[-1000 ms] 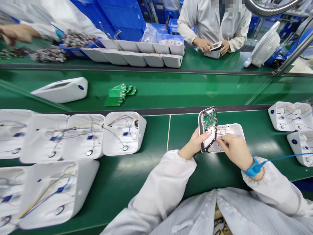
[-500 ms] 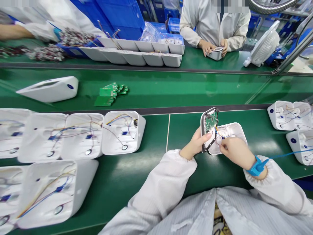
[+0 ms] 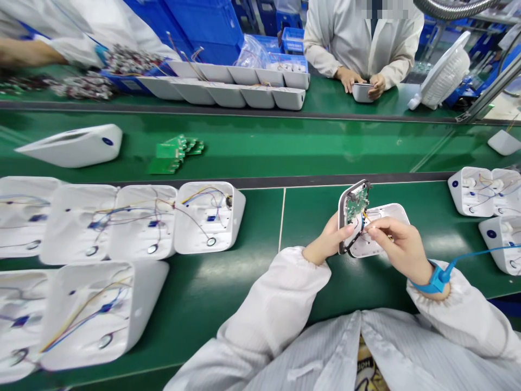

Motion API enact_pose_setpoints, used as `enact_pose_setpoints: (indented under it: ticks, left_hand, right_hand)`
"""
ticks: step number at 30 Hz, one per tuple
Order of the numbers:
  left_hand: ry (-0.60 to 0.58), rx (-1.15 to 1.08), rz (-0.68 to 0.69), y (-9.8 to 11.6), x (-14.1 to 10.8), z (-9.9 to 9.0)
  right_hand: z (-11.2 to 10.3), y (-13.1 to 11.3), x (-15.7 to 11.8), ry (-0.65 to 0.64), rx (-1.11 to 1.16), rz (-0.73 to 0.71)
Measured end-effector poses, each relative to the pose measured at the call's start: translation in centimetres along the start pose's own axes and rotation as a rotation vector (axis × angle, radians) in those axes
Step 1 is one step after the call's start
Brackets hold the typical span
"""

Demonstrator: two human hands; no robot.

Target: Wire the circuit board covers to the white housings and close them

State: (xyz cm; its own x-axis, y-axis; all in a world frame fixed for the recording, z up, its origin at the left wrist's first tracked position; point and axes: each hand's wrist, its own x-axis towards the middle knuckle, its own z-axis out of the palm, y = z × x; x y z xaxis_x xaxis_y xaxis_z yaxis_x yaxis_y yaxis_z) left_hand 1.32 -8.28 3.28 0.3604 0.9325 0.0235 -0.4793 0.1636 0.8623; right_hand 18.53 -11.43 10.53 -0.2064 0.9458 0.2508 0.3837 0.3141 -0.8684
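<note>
My left hand (image 3: 330, 239) grips a dark-rimmed cover panel (image 3: 344, 209) by its lower part and keeps it tilted upright. A green circuit board (image 3: 358, 201) is fixed to the panel's inner face. Behind and right of it lies an open white housing (image 3: 396, 213) on the bench. Thin coloured wires (image 3: 365, 216) run between the board and the housing. My right hand (image 3: 396, 241), with a blue wrist strap (image 3: 434, 278), is over the housing. Its thumb and forefinger pinch at the wires beside the board; the exact piece between the fingertips is too small to make out.
Open white housings with wires (image 3: 209, 217) stand in rows at left, and more housings (image 3: 470, 191) at right. On the green belt (image 3: 285, 155) lie circuit boards (image 3: 173, 155) and a closed white unit (image 3: 73, 145). Across it, a co-worker (image 3: 366, 49) handles a white unit.
My right hand has shifted slightly right, its fingers turned toward the wires by the board. The cover panel moved slightly right. Boards and the closed unit on the belt slid left.
</note>
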Motion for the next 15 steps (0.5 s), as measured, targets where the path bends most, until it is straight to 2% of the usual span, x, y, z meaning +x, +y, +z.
enact_pose_setpoints:
  ticks: [4,11,15]
  left_hand:
    - [-0.03,-0.007,0.022,-0.2,-0.1,0.1]
    - [-0.07,-0.013,0.052,-0.9,-0.1,-0.1]
    - [-0.045,-0.041,0.034,-0.8,-0.5,0.1]
  right_hand:
    - [0.8,0.0,0.5,0.038,-0.052,-0.04]
    - [2.0,1.0,0.6,0.06,-0.113,0.047]
    - [2.1,1.0,0.7,0.044,-0.093,0.07]
